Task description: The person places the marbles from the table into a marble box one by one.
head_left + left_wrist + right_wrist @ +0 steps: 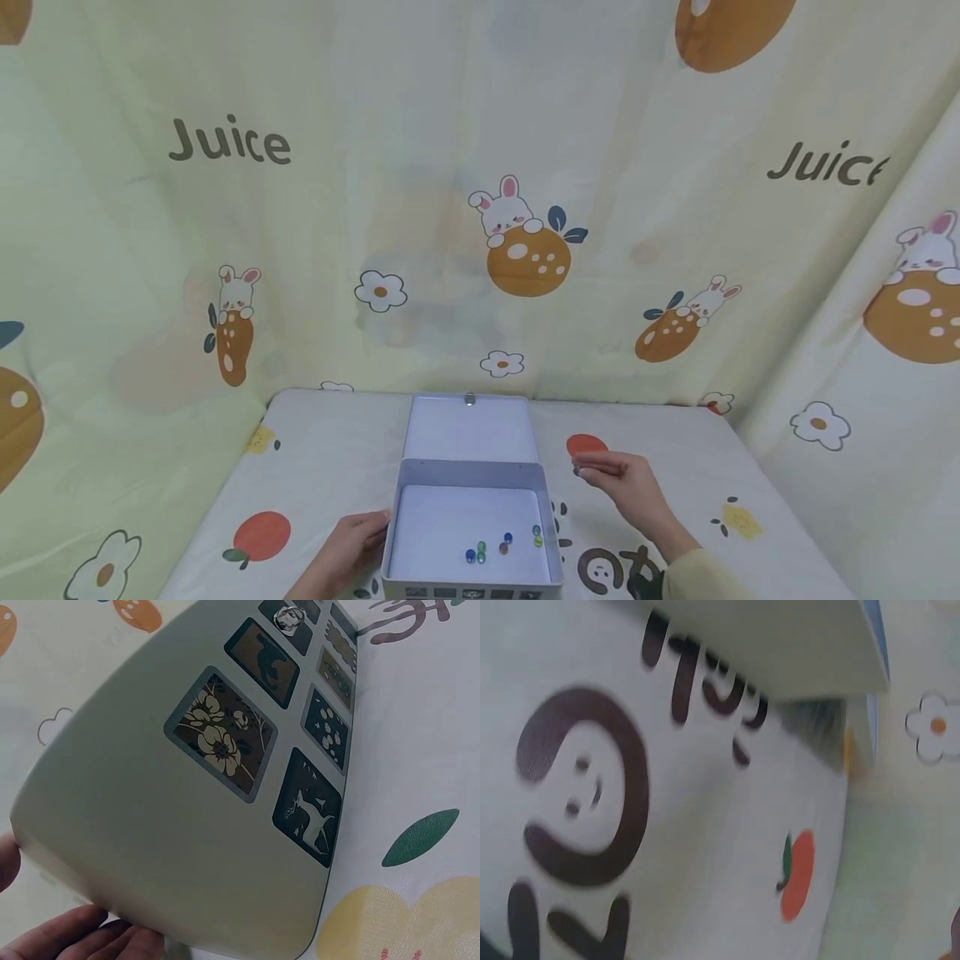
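A hinged tin box stands with its lid tipped back. Inside lie several glass marbles, among them a blue marble and an amber-brown marble. My left hand holds the box at its left side; the left wrist view shows the fingers against the wall's edge, partly hidden. Right of the box, above the cloth, my right hand pinches a small dark marble between thumb and fingertips. The right wrist view barely catches this hand, at its right edge.
A white printed cloth with fruit patterns covers the table. Behind it hangs a pale curtain, and another curtain falls on the right. Picture tiles decorate the box's front face.
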The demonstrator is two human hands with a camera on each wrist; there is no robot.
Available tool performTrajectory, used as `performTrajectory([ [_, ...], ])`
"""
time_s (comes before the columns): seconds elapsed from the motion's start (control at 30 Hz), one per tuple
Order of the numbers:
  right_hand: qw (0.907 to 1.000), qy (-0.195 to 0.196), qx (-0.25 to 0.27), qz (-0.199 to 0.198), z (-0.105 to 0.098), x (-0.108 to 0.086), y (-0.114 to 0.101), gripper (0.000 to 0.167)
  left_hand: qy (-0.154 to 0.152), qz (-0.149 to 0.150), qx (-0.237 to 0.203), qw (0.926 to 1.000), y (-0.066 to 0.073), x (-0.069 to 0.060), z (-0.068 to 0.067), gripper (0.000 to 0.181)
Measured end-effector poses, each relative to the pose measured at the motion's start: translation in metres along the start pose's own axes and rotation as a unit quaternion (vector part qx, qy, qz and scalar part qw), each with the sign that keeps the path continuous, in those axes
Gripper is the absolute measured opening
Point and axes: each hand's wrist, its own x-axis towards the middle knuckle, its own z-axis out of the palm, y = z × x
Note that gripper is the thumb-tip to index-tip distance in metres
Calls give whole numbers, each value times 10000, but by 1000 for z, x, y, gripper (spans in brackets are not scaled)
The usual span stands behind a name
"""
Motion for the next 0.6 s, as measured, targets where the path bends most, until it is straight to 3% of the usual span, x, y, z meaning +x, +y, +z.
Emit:
performTrajectory([
  [0.2,9971,-554,230,-464,37,9,-15,28,-49,-30,-59,10000,-2,2,-1,60],
  [0.43,9959,-847,35,-317,70,15,-27,27,-82,-49,-114,9999,-4,3,-1,63],
  [0.6,9943,-974,257,-342,78,15,-32,28,-145,-65,-161,9997,-1,2,-2,63],
])
